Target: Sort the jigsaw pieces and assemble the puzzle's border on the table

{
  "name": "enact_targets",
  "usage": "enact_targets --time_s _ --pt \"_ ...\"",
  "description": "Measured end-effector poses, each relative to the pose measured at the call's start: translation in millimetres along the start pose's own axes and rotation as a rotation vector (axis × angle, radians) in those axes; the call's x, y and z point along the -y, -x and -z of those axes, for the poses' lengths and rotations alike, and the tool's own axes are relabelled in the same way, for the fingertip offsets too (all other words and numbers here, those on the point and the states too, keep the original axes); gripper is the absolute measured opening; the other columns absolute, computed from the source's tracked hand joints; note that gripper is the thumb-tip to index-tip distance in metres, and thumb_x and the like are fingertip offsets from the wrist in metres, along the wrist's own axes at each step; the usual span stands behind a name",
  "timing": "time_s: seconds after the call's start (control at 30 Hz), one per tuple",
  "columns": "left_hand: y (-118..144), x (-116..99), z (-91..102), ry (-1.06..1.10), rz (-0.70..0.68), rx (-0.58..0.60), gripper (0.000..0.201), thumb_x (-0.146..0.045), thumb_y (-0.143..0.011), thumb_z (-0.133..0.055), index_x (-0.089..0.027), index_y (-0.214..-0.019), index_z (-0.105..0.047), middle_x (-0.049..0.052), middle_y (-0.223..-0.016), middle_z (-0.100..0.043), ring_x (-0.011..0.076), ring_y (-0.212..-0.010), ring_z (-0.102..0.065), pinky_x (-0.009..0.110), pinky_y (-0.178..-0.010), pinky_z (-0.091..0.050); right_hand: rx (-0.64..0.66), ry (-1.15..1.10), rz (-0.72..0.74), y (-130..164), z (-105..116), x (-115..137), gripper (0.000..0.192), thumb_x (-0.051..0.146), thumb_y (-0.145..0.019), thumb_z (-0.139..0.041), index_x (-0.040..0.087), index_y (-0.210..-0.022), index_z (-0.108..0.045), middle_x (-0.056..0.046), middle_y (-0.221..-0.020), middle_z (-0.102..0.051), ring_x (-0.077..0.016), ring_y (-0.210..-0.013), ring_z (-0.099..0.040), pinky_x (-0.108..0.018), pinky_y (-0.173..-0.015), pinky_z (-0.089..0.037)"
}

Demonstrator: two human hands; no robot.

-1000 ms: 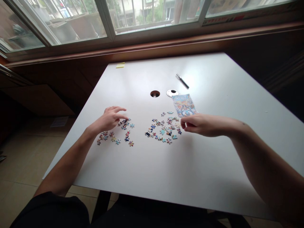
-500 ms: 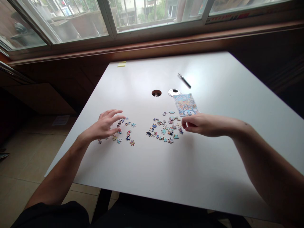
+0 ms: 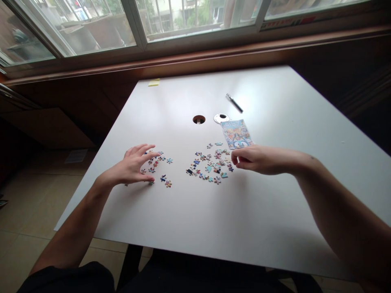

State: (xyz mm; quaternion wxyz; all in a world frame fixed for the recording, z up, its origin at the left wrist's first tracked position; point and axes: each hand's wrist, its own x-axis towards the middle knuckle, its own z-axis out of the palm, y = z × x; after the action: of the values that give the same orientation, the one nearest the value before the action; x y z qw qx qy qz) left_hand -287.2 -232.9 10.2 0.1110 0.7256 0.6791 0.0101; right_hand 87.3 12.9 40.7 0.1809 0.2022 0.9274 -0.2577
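My left hand (image 3: 134, 165) is open, its thumb and fingers spread over a loose group of jigsaw puzzle pieces (image 3: 168, 184) at the left of the white table. The hand covers part of that group. A second, denser cluster of puzzle pieces (image 3: 208, 168) lies in the middle. At its right edge hovers my right hand (image 3: 253, 158), with the fingers curled in and the tips pressed together. Whatever is between those tips, if anything, is hidden. Just beyond the right hand lies a small picture sheet (image 3: 236, 132) with a colourful print.
The white table (image 3: 195, 219) stands below a window. Past the pieces are a round cable hole (image 3: 198, 119), its loose cover ring (image 3: 221, 118) and a black and silver pen (image 3: 234, 103). A yellow sticky note (image 3: 154, 82) is at the far left edge.
My left thumb has moved towards me and away from the fingers, widening the hand over the left pieces. My right hand keeps its place and curled shape. The view has shifted slightly.
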Motion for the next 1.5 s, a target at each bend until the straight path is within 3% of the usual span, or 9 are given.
enact_targets --time_s 0.2,0.33,0.5,0.6,0.7,0.8,1.03,1.23,1.5 --pt "8 9 5.5 0.023 0.024 -0.017 0.064 -0.064 -0.089 -0.06 -0.035 -0.144 -0.045 0.006 -0.161 -0.031 0.0349 -0.148 -0.027 0.055 -0.119 -0.023 -0.008 0.0 0.004 0 -1 -3 0.015 0.035 -0.088 -0.047 0.025 -0.087 -0.058 -0.004 -0.087 -0.062 -0.0217 -0.078 -0.056 -0.032 -0.067 -0.039" --pt "7 -19 -9.4 -0.005 0.102 -0.114 0.074 -0.068 -0.088 -0.057 -0.029 -0.149 -0.04 0.011 -0.16 -0.034 0.0369 -0.148 -0.026 0.055 -0.119 -0.023 -0.017 0.002 0.01 -2 -2 -4 0.014 0.035 -0.088 -0.048 0.024 -0.086 -0.058 -0.005 -0.086 -0.063 -0.0216 -0.078 -0.056 -0.032 -0.066 -0.039" --pt "6 -53 -31.8 -0.058 0.126 -0.177 0.091 -0.069 -0.086 -0.058 -0.026 -0.158 -0.022 0.012 -0.165 -0.024 0.0402 -0.152 -0.013 0.06 -0.121 -0.011 -0.022 -0.004 0.031 -1 -3 -4 0.014 0.035 -0.088 -0.048 0.024 -0.085 -0.058 -0.005 -0.085 -0.063 -0.0208 -0.076 -0.055 -0.032 -0.066 -0.039" --pt "19 -38 -32.8 -0.045 0.19 -0.173 0.087 -0.065 -0.09 -0.054 -0.028 -0.16 -0.018 0.01 -0.166 -0.021 0.0388 -0.153 -0.012 0.059 -0.122 -0.01 -0.027 -0.001 0.033 0 -3 -6 0.014 0.035 -0.088 -0.048 0.025 -0.085 -0.058 -0.005 -0.084 -0.062 -0.0215 -0.077 -0.055 -0.032 -0.066 -0.039" --pt "36 -20 -39.8 -0.006 0.403 -0.165 0.081 -0.065 -0.095 -0.043 -0.027 -0.161 -0.014 0.013 -0.167 -0.017 0.0409 -0.154 -0.01 0.063 -0.119 -0.016 -0.017 0.007 0.018 0 -2 -6 0.014 0.034 -0.089 -0.047 0.025 -0.086 -0.057 -0.004 -0.083 -0.061 -0.0218 -0.077 -0.054 -0.033 -0.067 -0.038" --pt "43 -23 -54.8 0.009 0.5 -0.16 0.09 -0.071 -0.094 -0.041 -0.023 -0.162 -0.007 0.018 -0.168 -0.008 0.043 -0.154 -0.007 0.066 -0.119 -0.015 -0.006 0.023 0.004 -1 -1 -4 0.015 0.035 -0.089 -0.047 0.025 -0.086 -0.057 -0.004 -0.083 -0.061 -0.0217 -0.077 -0.054 -0.033 -0.066 -0.038" --pt "-1 -57 -61.7 -0.001 0.382 -0.19 0.1 -0.079 -0.084 -0.052 -0.028 -0.161 -0.015 0.016 -0.168 -0.004 0.0457 -0.153 -0.003 0.068 -0.118 -0.012 -0.011 -0.013 0.028 -2 -2 -2 0.014 0.035 -0.088 -0.049 0.025 -0.084 -0.057 -0.003 -0.08 -0.06 -0.02 -0.073 -0.053 -0.032 -0.064 -0.037" --pt "-31 -48 -53.7 0.021 0.355 -0.187 0.063 -0.064 -0.095 -0.045 -0.043 -0.154 -0.034 0.004 -0.168 -0.015 0.046 -0.153 -0.007 0.071 -0.116 -0.014 -0.03 -0.005 0.032 1 -3 -4 0.014 0.034 -0.089 -0.048 0.025 -0.085 -0.058 -0.004 -0.084 -0.061 -0.0207 -0.076 -0.054 -0.032 -0.065 -0.038" --pt "-44 -40 -56.1 0.033 0.409 -0.254 0.059 -0.057 -0.096 -0.047 -0.045 -0.153 -0.036 0.003 -0.167 -0.02 0.0478 -0.151 -0.011 0.074 -0.113 -0.017 -0.045 0.006 0.043 -3 -3 -2 0.015 0.034 -0.091 -0.047 0.024 -0.086 -0.057 -0.003 -0.083 -0.062 -0.0197 -0.074 -0.054 -0.032 -0.066 -0.038"
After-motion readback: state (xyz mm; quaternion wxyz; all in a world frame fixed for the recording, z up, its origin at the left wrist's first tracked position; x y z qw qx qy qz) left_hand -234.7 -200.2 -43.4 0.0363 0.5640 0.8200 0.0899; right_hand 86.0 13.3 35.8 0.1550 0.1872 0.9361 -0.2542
